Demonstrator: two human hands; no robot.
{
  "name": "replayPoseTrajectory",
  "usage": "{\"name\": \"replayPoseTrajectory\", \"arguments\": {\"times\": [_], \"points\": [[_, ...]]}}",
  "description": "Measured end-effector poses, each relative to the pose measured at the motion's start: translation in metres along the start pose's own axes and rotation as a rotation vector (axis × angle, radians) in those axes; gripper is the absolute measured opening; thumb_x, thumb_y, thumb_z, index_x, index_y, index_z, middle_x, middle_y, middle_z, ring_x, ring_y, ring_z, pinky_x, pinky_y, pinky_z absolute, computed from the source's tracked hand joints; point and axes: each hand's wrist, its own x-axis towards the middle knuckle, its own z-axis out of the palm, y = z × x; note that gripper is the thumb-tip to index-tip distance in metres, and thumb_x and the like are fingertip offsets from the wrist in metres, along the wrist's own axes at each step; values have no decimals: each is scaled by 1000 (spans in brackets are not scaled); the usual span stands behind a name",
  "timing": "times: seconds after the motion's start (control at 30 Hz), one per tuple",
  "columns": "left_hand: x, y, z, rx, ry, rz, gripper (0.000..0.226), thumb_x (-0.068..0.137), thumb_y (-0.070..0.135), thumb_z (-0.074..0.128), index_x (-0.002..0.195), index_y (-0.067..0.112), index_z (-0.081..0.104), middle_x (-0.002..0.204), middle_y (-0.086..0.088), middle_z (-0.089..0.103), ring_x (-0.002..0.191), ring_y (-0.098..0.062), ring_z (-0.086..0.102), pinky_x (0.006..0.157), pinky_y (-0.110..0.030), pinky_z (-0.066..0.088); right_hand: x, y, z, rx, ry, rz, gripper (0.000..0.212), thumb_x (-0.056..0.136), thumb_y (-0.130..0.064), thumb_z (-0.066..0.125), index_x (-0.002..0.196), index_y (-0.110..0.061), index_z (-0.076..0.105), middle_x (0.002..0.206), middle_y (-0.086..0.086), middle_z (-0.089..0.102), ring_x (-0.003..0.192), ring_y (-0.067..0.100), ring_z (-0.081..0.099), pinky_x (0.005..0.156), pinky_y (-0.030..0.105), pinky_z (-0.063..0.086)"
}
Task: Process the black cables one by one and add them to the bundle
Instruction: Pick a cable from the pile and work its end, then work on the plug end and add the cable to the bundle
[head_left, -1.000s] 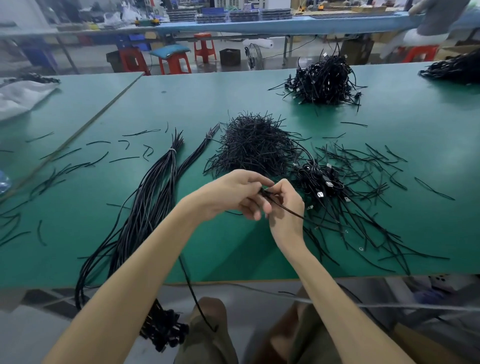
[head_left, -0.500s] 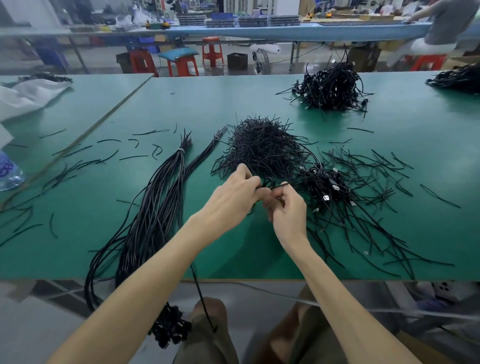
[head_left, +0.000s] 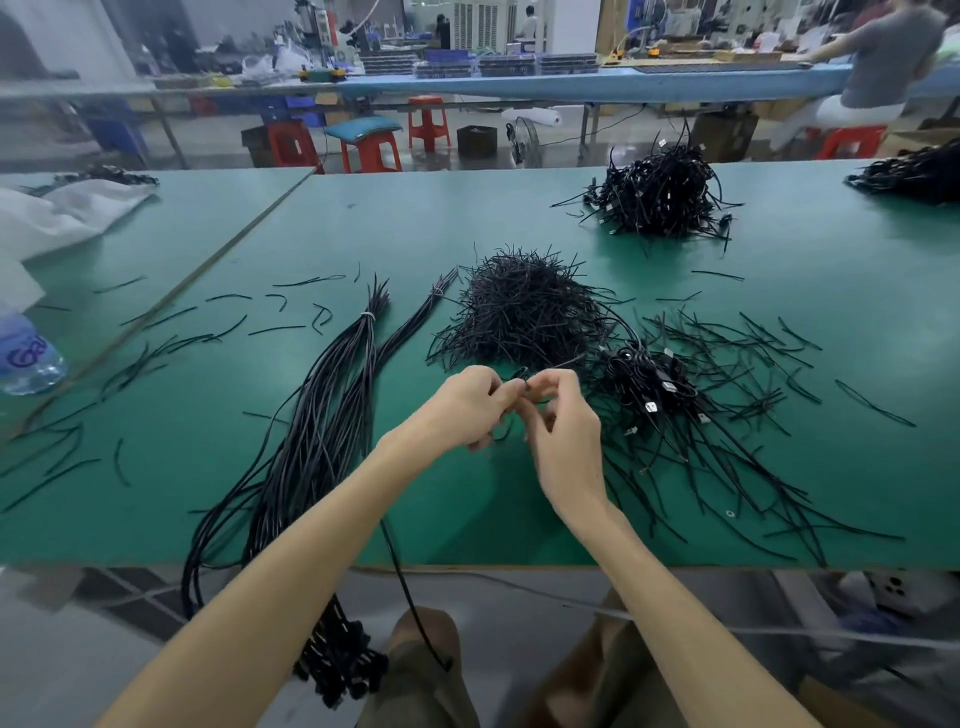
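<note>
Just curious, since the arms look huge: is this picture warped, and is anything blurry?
Head view: wide-angle lens stretches the forearms toward the bottom edge; left hand, right hand and the black cable they pinch are slightly blurred; floor corners smear; soft shadows fall on the green table.

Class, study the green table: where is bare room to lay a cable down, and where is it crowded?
Bare: the far strip of the table beyond the tied bundle and heap of short ties, left of the far tangle. Crowded: scattered ties right of the right hand; loose scraps left of the bundle.
</note>
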Motion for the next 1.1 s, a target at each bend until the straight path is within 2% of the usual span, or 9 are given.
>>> {"name": "replayPoseTrajectory", "arguments": {"times": [0.1, 0.17, 0.27, 0.37, 0.47, 0.6, 0.8, 0.9, 1.1], "points": [[-1, -5, -9, 163, -19, 139, 17, 107, 27, 50, 106, 13, 60, 94, -8, 66, 69, -12, 54, 66, -29, 42, -4, -7, 2, -251, -17, -132, 45, 97, -18, 66, 138, -26, 48, 114, -3, 43, 75, 18, 56, 63, 37, 52], [-5, -10, -17, 173, -58, 237, 16, 104, 24, 58, 112, 14, 67, 78, 5, 63, 58, -1, 50, 59, -20, 38, -7, -12, 1, -385, 7, -148, 41, 95, -18, 68, 134, -14, 55, 122, 5, 42, 89, 23, 55, 69, 42, 54], [-10, -19, -25, 104, -110, 233, 18, 99, 31, 66, 111, 18, 69, 64, 6, 62, 52, -9, 56, 54, -21, 42, -8, -13, -5, -567, 33, -206, 27, 91, -17, 75, 114, -7, 66, 125, 12, 45, 108, 27, 46, 89, 41, 48], [-13, -29, -42, 27, -104, 155, 45, 87, 58, 69, 111, 20, 66, 88, 3, 73, 70, -14, 69, 56, -17, 46, 1, -25, -20, -644, 95, -334, 24, 85, -17, 78, 107, -13, 69, 115, 6, 56, 110, 25, 45, 94, 35, 35], [-17, -45, -63, 135, -13, 84, 70, 75, 78, 53, 108, 18, 66, 98, 4, 71, 82, -11, 67, 70, -22, 50, 20, -39, -41, -627, 194, -376, 23, 88, -23, 75, 109, -15, 70, 105, 1, 65, 103, 24, 50, 87, 33, 28], [-16, -81, -77, 534, 370, -165, 46, 103, 52, 46, 110, 7, 54, 112, -12, 58, 101, -30, 60, 82, -43, 46, 42, -43, -68, -663, 302, -377, 30, 93, -29, 70, 116, -10, 70, 98, 6, 62, 97, 28, 51, 88, 37, 35], [-15, -101, -57, 699, 323, -297, 56, 102, 50, 53, 129, 2, 44, 131, -19, 52, 123, -36, 53, 92, -47, 48, 52, -33, -78, -580, 303, -215, 32, 100, -23, 62, 126, -4, 67, 98, 7, 48, 91, 26, 49, 84, 38, 48], [-10, -104, -55, 714, 360, -290, 41, 106, 38, 48, 125, 1, 44, 128, -20, 53, 118, -37, 55, 84, -45, 45, 51, -37, -78, -509, 328, -219, 29, 103, -25, 57, 125, -8, 66, 99, 4, 43, 79, 18, 46, 70, 29, 44], [-2, -106, -61, 686, 357, -264, 17, 104, 18, 41, 108, 3, 48, 109, -17, 56, 93, -37, 57, 72, -41, 39, 56, -67, -88, -415, 449, -340, 30, 103, -22, 58, 126, -5, 65, 102, 3, 41, 78, 2, 36, 70, 5, 41]]}}
